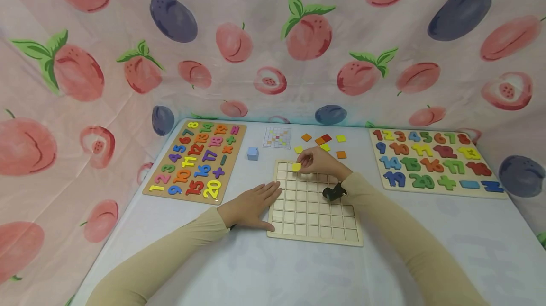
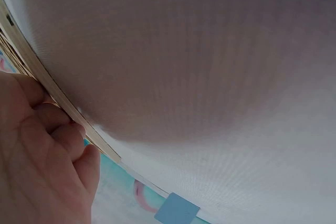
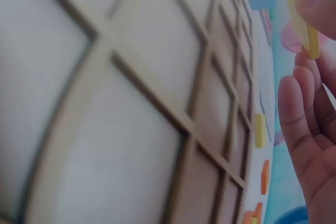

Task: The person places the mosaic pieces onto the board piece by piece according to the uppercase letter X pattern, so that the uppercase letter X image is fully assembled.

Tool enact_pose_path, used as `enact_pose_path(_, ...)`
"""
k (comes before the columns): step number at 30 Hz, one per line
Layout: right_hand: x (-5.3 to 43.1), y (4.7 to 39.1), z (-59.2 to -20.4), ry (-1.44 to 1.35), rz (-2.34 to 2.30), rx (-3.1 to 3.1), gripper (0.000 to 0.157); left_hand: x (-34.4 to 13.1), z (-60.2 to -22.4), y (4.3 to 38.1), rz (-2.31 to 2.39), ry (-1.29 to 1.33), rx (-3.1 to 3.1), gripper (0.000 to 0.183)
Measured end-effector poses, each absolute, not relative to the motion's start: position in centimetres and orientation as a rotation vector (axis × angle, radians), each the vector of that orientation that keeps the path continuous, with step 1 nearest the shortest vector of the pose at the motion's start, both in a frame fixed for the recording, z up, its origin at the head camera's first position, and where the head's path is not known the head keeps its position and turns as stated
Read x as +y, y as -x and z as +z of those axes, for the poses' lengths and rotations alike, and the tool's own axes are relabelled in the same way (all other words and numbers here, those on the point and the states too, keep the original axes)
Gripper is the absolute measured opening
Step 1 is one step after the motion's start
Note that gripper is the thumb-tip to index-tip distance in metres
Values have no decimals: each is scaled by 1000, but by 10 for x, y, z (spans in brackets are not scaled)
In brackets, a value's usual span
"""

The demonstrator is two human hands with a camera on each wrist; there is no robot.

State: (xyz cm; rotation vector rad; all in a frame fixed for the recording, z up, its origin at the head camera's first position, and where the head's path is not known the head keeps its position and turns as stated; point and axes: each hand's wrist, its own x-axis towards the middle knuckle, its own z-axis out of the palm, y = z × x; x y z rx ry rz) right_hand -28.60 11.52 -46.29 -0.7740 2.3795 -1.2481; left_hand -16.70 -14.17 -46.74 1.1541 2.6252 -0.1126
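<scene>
A wooden grid board [image 1: 301, 207] with square recesses lies on the white table. My right hand [image 1: 317, 161] pinches a yellow square tile [image 1: 296, 167] between thumb and fingers over the board's far row. In the right wrist view the yellow tile [image 3: 303, 24] is tilted on edge in the fingers, apart from the grid. At the board's left edge, my left hand [image 1: 252, 205] lies with fingers extended, their tips touching the rim. The left wrist view shows that hand [image 2: 44, 156] against the board's wooden edge [image 2: 65, 100].
Beyond the board lie loose tiles, including an orange tile [image 1: 341, 154] and a red tile [image 1: 326, 138]. A printed color pattern card [image 1: 277, 138] and a blue cube [image 1: 253, 153] sit farther left. Number boards flank the space, one left [image 1: 223, 173], one right [image 1: 435, 191].
</scene>
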Motion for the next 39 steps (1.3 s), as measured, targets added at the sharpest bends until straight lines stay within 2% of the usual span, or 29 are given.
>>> enact_pose_path(18, 103, 290, -478, 810, -1126, 2342, 21, -141, -471, 168, -141, -1166, 2623, 103)
enact_pose_path(39, 97, 294, -477, 809, -1061, 2369, 20, -142, -467, 168, -121, -1167, 2622, 103)
